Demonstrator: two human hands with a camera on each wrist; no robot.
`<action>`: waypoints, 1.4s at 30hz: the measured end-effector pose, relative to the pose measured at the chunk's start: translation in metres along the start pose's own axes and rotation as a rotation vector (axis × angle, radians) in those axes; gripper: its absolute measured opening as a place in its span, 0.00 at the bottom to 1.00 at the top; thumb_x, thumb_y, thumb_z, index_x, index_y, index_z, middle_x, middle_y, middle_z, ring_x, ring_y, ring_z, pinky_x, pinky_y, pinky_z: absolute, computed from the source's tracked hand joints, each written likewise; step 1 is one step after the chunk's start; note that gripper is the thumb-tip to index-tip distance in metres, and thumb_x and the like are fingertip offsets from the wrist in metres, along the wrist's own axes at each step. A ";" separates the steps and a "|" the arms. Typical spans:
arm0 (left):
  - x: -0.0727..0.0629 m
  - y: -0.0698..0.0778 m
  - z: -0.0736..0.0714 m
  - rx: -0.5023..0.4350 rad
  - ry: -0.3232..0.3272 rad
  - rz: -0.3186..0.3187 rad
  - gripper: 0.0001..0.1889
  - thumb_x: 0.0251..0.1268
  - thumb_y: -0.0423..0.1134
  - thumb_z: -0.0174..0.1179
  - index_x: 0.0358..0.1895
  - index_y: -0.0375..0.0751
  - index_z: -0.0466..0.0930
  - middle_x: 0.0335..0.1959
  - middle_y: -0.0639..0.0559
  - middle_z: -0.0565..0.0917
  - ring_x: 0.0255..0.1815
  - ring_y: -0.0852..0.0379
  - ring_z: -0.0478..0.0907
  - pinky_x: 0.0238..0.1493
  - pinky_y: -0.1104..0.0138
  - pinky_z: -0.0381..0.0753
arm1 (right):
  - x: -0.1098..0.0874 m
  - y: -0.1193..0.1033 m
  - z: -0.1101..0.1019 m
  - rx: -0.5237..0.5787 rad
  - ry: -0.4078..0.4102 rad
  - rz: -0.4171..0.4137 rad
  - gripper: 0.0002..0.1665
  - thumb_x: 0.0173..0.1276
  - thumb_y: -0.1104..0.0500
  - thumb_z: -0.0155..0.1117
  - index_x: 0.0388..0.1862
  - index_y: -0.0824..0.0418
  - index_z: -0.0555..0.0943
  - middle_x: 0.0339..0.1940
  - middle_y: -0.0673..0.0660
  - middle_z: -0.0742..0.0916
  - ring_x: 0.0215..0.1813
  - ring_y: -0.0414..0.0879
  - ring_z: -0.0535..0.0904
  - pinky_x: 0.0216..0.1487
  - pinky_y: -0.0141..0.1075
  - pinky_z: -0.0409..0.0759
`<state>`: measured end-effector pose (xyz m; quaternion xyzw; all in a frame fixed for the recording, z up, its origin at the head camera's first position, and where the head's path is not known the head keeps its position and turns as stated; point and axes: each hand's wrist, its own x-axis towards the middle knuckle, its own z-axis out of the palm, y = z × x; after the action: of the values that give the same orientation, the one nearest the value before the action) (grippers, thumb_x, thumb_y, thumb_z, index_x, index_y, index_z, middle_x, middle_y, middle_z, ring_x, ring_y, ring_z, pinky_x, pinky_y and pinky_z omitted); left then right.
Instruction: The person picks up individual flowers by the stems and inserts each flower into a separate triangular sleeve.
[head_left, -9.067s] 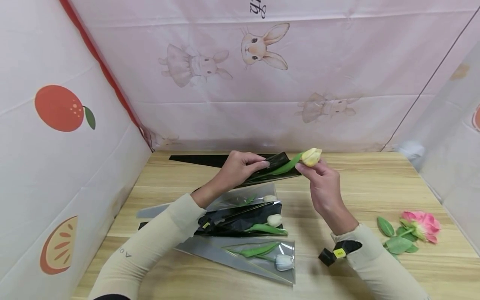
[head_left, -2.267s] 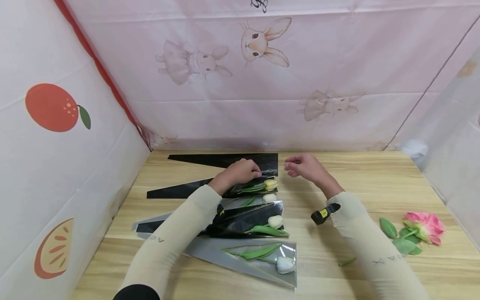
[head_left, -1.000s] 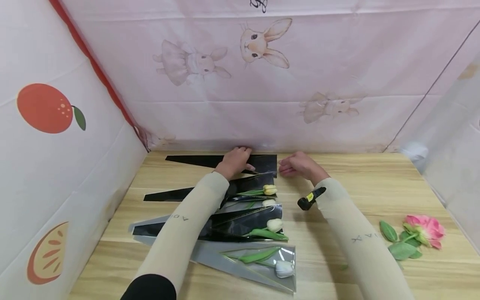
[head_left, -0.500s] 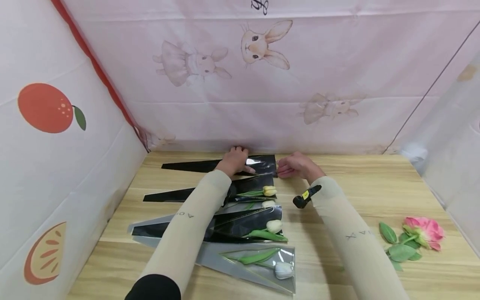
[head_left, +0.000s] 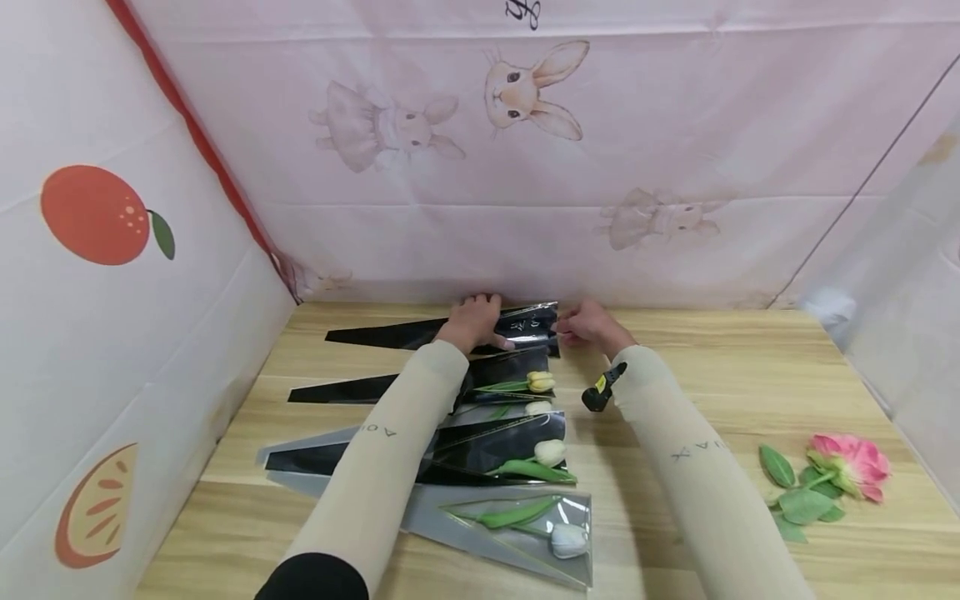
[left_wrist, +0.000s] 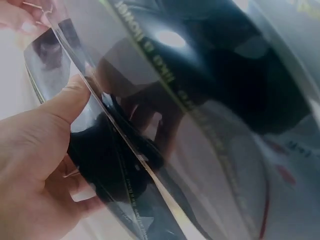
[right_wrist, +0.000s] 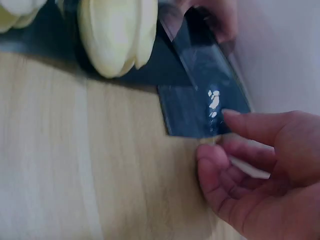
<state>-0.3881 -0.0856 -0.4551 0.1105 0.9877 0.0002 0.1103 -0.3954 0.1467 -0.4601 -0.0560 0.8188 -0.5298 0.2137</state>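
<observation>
A black tapered flower sleeve [head_left: 386, 335] lies along the back of the table, its wide clear-fronted end to the right. My left hand [head_left: 474, 321] holds it across the middle, thumb at the near edge and fingers at the far edge. At the wide end, my right hand [head_left: 592, 325] pinches the rim; the right wrist view shows its thumb over the film [right_wrist: 185, 112] and the other fingers curled below. No flower shows inside this sleeve. Just in front lies another black sleeve with a yellow tulip [head_left: 540, 382].
Nearer lie a black sleeve with a white tulip [head_left: 550, 452] and a grey sleeve with a white tulip [head_left: 568, 541]. Another white bloom [head_left: 537, 407] shows between the black sleeves. A pink rose [head_left: 851, 467] rests at the right. The pink cloth wall [head_left: 420, 250] borders the table's back.
The left hand has shifted from beside the yellow tulip sleeve to the rearmost sleeve. The right hand has come left to that sleeve's rim, and its wide end now bows upward.
</observation>
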 end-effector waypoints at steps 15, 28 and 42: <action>-0.002 0.004 -0.006 0.042 0.077 -0.006 0.51 0.58 0.70 0.67 0.77 0.43 0.61 0.78 0.42 0.68 0.78 0.41 0.66 0.75 0.44 0.67 | 0.004 0.012 -0.008 -0.193 0.054 -0.123 0.15 0.74 0.58 0.69 0.28 0.65 0.81 0.19 0.47 0.77 0.26 0.42 0.70 0.31 0.31 0.69; -0.001 -0.002 -0.008 -0.065 0.229 0.113 0.28 0.65 0.60 0.67 0.63 0.49 0.79 0.61 0.52 0.85 0.60 0.52 0.83 0.62 0.54 0.80 | 0.000 0.011 -0.009 -0.262 0.091 -0.235 0.13 0.75 0.57 0.68 0.35 0.67 0.84 0.28 0.51 0.80 0.31 0.42 0.73 0.34 0.32 0.72; -0.007 -0.001 -0.025 -0.391 0.273 0.202 0.19 0.67 0.53 0.69 0.55 0.48 0.87 0.55 0.52 0.89 0.56 0.52 0.85 0.62 0.55 0.81 | -0.007 -0.006 -0.011 -0.438 0.171 -0.480 0.18 0.71 0.57 0.72 0.26 0.69 0.83 0.20 0.48 0.76 0.27 0.41 0.67 0.31 0.34 0.65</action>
<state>-0.3873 -0.0871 -0.4288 0.1843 0.9586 0.2171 -0.0053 -0.3944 0.1554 -0.4488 -0.2473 0.8917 -0.3792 -0.0038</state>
